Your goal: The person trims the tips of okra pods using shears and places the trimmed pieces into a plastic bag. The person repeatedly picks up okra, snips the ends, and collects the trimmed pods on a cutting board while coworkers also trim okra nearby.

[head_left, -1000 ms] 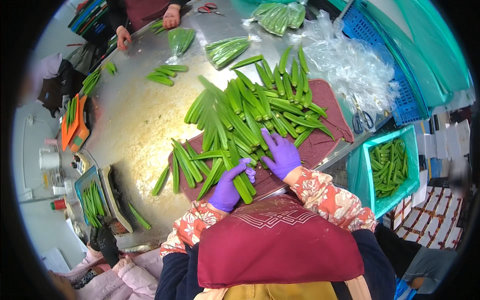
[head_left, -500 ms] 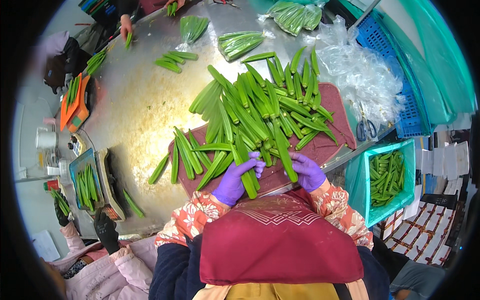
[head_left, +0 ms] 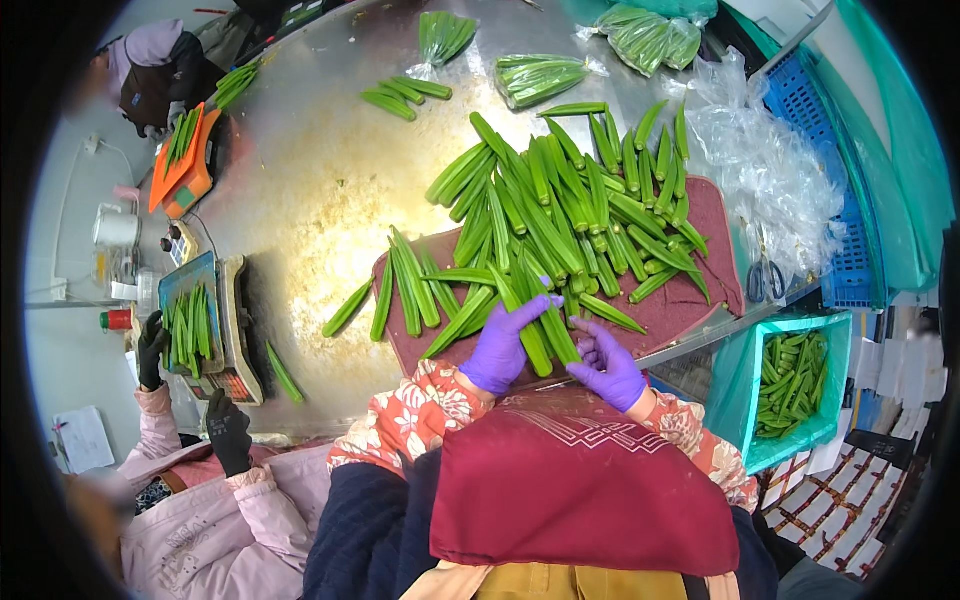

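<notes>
My left hand (head_left: 497, 347), in a purple glove, is closed around okra pods (head_left: 533, 343) just above the near edge of the table. Beside them lies another pod whose lower end meets the thumb and fingers of my right hand (head_left: 610, 368), also purple-gloved and partly curled. A large heap of okra (head_left: 560, 205) spreads over a dark red cloth (head_left: 718, 235) right beyond both hands. Several pods lie apart at the cloth's left side. The left palm and some fingertips are hidden behind the pods.
Bagged okra (head_left: 540, 80) lies at the back, clear plastic bags (head_left: 770, 170) and scissors (head_left: 766, 280) to the right. A teal-lined crate (head_left: 720, 390) holds okra. At left, a co-worker's black-gloved hands (head_left: 229, 432) are by a scale with a blue tray (head_left: 172, 290); an orange scale (head_left: 195, 185) stands behind.
The pod at my right hand has come left, beside those in my left hand. The whole view has shifted. A co-worker's far glove now touches the blue tray.
</notes>
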Action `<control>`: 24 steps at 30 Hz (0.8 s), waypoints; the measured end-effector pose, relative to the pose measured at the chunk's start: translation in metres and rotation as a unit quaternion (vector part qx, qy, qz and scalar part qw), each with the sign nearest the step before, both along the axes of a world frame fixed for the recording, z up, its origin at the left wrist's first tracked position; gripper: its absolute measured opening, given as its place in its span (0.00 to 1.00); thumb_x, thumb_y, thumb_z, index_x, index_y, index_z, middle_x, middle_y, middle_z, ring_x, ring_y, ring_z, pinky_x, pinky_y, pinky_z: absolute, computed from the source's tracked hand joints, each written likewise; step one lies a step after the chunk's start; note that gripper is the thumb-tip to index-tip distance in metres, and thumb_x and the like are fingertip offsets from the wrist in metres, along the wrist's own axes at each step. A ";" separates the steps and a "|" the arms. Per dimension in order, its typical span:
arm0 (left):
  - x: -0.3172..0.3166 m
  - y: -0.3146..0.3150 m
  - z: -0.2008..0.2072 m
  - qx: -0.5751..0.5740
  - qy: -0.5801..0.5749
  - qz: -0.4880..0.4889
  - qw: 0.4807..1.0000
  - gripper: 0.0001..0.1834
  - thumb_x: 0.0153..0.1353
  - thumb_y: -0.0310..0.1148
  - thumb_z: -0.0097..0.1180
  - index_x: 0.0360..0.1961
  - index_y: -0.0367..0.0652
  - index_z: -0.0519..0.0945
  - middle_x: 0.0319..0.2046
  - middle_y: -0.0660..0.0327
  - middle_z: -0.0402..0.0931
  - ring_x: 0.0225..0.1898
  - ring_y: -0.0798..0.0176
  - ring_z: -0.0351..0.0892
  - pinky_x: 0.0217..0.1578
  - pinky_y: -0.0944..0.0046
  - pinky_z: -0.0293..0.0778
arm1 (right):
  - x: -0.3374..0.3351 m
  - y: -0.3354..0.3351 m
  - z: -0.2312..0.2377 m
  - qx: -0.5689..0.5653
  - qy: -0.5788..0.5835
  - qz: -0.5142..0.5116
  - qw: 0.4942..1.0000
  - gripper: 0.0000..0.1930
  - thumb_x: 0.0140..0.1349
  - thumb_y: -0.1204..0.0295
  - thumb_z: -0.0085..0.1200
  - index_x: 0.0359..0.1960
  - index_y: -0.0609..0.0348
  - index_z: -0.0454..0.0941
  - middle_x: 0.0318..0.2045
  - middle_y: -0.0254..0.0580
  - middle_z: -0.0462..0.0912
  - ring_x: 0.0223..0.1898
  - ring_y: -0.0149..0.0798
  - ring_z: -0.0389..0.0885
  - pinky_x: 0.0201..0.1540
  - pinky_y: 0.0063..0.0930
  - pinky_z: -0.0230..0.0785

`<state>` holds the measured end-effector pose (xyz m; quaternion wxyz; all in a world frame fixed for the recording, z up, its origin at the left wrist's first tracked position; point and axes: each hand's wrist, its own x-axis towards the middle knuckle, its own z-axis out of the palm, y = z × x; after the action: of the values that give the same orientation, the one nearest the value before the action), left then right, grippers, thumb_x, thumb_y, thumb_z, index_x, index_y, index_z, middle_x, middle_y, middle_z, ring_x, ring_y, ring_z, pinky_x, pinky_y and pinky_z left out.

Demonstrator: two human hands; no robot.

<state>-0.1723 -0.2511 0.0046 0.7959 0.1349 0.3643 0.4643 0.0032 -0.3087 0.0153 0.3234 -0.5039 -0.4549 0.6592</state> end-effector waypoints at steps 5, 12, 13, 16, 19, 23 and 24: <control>-0.007 -0.003 -0.005 -0.023 -0.046 -0.021 0.998 0.19 0.61 0.35 0.50 0.50 0.38 0.67 0.39 0.59 0.74 0.40 0.64 0.75 0.44 0.62 0.73 | 0.005 0.005 0.004 -0.137 0.132 -0.020 0.981 0.19 0.62 0.70 0.47 0.54 0.60 0.65 0.34 0.35 0.74 0.28 0.23 0.69 0.32 0.14 0.64; -0.006 0.000 0.014 -0.005 -0.105 -0.064 0.992 0.25 0.58 0.32 0.53 0.55 0.38 0.63 0.47 0.53 0.73 0.42 0.64 0.74 0.40 0.64 0.72 | 0.010 0.010 0.000 -0.236 0.346 0.003 0.908 0.20 0.65 0.65 0.41 0.54 0.65 0.63 0.35 0.41 0.77 0.27 0.31 0.70 0.29 0.21 0.64; -0.004 0.000 0.016 0.002 -0.108 -0.074 0.991 0.26 0.58 0.31 0.53 0.57 0.38 0.61 0.49 0.52 0.72 0.43 0.63 0.74 0.40 0.64 0.72 | 0.009 0.011 0.000 -0.248 0.362 0.005 0.898 0.20 0.65 0.65 0.41 0.54 0.66 0.63 0.35 0.41 0.77 0.27 0.31 0.70 0.29 0.22 0.64; -0.009 0.001 0.019 0.017 -0.106 -0.106 0.989 0.31 0.56 0.29 0.52 0.60 0.37 0.56 0.49 0.51 0.70 0.44 0.62 0.73 0.42 0.63 0.72 | 0.009 0.014 -0.008 -0.273 0.408 0.031 0.870 0.21 0.65 0.65 0.41 0.55 0.66 0.63 0.36 0.40 0.77 0.27 0.31 0.70 0.29 0.22 0.63; -0.013 -0.001 0.013 0.013 -0.102 -0.109 0.989 0.30 0.56 0.30 0.52 0.59 0.37 0.57 0.47 0.53 0.71 0.44 0.62 0.73 0.44 0.62 0.72 | 0.004 0.018 0.001 -0.264 0.338 0.033 0.903 0.20 0.65 0.64 0.40 0.54 0.66 0.65 0.33 0.39 0.77 0.26 0.30 0.71 0.27 0.19 0.63; -0.023 0.002 0.012 0.012 -0.082 -0.049 0.995 0.26 0.57 0.30 0.51 0.56 0.35 0.61 0.44 0.51 0.72 0.44 0.58 0.74 0.46 0.58 0.71 | 0.003 0.027 0.008 -0.159 0.138 0.046 0.977 0.16 0.66 0.66 0.40 0.48 0.64 0.70 0.29 0.38 0.76 0.25 0.28 0.71 0.26 0.17 0.64; -0.026 0.003 0.010 0.013 -0.110 -0.043 0.993 0.25 0.57 0.30 0.50 0.55 0.34 0.61 0.44 0.51 0.72 0.45 0.57 0.74 0.47 0.57 0.71 | 0.004 0.033 0.009 -0.104 0.071 0.054 0.991 0.15 0.66 0.66 0.41 0.47 0.64 0.71 0.29 0.38 0.76 0.26 0.28 0.72 0.27 0.18 0.65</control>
<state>-0.1986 -0.2477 0.0147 0.8486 0.1091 0.2619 0.4465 0.0072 -0.2757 0.0238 0.2644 -0.4614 -0.3861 0.7537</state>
